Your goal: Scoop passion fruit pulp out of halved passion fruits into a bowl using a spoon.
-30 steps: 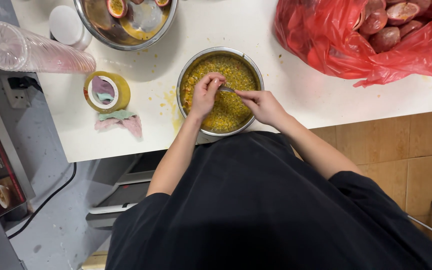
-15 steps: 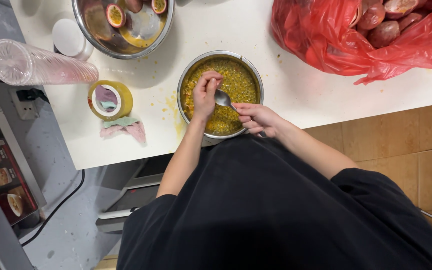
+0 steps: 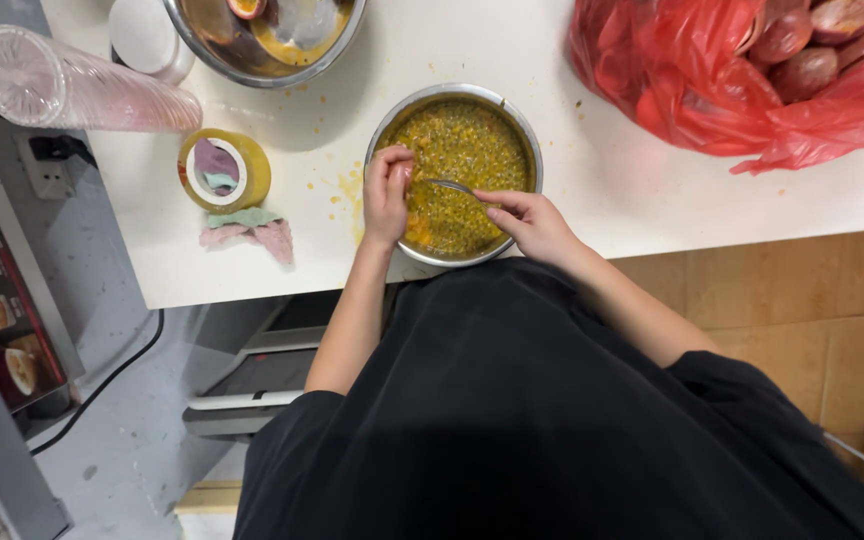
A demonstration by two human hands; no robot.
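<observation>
1. Lying at the far right of the white counter (image 3: 572,200), a red plastic bag (image 3: 692,90) holds purple-brown round fruits (image 3: 802,65).
2. A yellow tape roll (image 3: 224,170) sits left, near a stack of clear cups (image 3: 82,90) lying on its side.
3. The left hand (image 3: 388,195) is curled shut on a small piece, hidden from identification, over the steel bowl (image 3: 527,140) of yellow seeded pulp (image 3: 452,150).
4. The right hand (image 3: 532,222) pinches a metal spoon (image 3: 449,185), its tip in the pulp.

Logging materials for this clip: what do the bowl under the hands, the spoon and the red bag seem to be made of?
Bowl: likely stainless steel, with a grey, shiny rim. Spoon in the right hand: also looks metal, thin and silvery. Red bag: thin plastic film, glossy, crinkled and translucent, with fruit showing through.
</observation>
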